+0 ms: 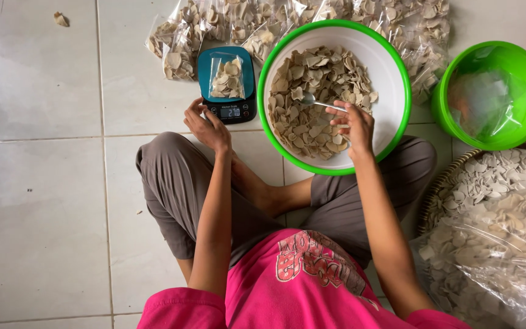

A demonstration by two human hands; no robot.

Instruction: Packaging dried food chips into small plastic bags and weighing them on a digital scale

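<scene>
Inside green-rimmed basin, pale crackers

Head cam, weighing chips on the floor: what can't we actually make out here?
- Small green bowl: contents blurred behind crumpled clear plastic.
- Woven tray of chips: cut off by the right edge, partly under a clear bag.
- Packed bags: cut off by the top edge and hidden behind the large bowl; count unknown.
- Spoon handle end: hidden in the right hand.
- Scale corner: covered by left hand fingers.
</scene>
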